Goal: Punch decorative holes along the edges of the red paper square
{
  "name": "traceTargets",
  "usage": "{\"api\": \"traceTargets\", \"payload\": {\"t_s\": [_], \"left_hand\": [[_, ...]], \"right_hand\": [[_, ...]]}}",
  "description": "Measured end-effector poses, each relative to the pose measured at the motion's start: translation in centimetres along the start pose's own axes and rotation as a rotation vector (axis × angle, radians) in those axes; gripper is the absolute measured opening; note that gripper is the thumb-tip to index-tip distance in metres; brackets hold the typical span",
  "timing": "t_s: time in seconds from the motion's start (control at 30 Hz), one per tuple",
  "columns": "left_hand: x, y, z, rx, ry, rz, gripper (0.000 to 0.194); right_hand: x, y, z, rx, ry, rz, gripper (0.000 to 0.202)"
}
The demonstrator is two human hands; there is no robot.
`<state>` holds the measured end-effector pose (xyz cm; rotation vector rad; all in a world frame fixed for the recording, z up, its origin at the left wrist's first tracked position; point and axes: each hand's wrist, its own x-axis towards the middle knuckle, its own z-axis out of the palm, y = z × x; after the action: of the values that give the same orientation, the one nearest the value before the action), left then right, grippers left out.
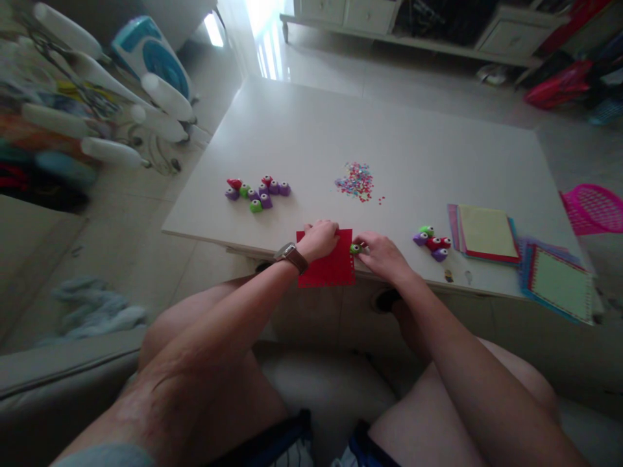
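Observation:
A sheet of red paper (327,269) lies over the table's front edge, with small cut-outs along its right and lower borders. My left hand (318,239), a watch on its wrist, holds the sheet from above with bent fingers. At the sheet's right edge is a small green craft punch (356,249), pinched in my right hand (382,254). Its jaws against the paper are too small to make out. Beyond the sheet lies a heap of tiny coloured paper cut-outs (359,181).
Several purple, green and red punches (263,191) stand at the left, and another cluster of punches (435,244) at the right. Farther right are a stack of coloured paper (489,230) and sheets with punched borders (562,282). A pink basket (596,209) stands beyond the table's right end.

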<state>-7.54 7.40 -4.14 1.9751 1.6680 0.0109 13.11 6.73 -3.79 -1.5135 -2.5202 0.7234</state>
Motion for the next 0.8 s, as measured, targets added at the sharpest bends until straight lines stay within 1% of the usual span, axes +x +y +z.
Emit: {"api": "traceTargets", "payload": {"t_s": [0.07, 0.13, 0.23, 0.27, 0.3, 0.33, 0.4, 0.47, 0.53, 0.63, 0.8], "left_hand": [[-0.1, 0.1, 0.2, -0.004, 0.003, 0.005, 0.031], [-0.4, 0.3, 0.3, -0.014, 0.045, 0.014, 0.03], [-0.9, 0.7, 0.0, -0.015, 0.201, 0.014, 0.04], [-1.1, 0.8, -0.3, -0.013, 0.234, 0.012, 0.04], [-1.3, 0.9, -0.6, -0.016, 0.23, 0.009, 0.036], [-1.4, 1.0, -0.9, -0.026, 0.187, 0.004, 0.03], [-1.7, 1.0, -1.4, -0.052, 0.051, -0.013, 0.023], [-1.8, 1.0, -1.5, -0.051, -0.045, -0.034, 0.024], [-1.9, 0.9, -1.3, -0.022, -0.061, -0.04, 0.023], [-1.8, 0.7, -0.8, -0.01, -0.051, -0.017, 0.021], [-1.5, 0.6, -0.3, -0.052, -0.022, 0.018, 0.017]], "right_hand": [[0.0, 0.0, 0.1, 0.002, 0.012, -0.009, 0.021], [0.0, 0.0, 0.1, 0.012, 0.018, -0.015, 0.025], [0.1, 0.0, 0.1, 0.053, 0.029, -0.006, 0.025], [0.1, 0.0, 0.0, 0.082, 0.033, 0.009, 0.025], [0.1, 0.0, -0.1, 0.118, 0.037, 0.035, 0.024], [0.2, -0.1, -0.2, 0.16, 0.038, 0.072, 0.024], [0.3, -0.2, -0.5, 0.243, 0.031, 0.158, 0.023], [0.5, -0.3, -0.7, 0.302, 0.014, 0.226, 0.019], [0.6, -0.4, -0.9, 0.34, -0.01, 0.26, 0.015], [0.7, -0.5, -1.0, 0.378, -0.031, 0.305, 0.012], [0.8, 0.0, -0.8, 0.434, -0.007, 0.35, 0.012]]}}
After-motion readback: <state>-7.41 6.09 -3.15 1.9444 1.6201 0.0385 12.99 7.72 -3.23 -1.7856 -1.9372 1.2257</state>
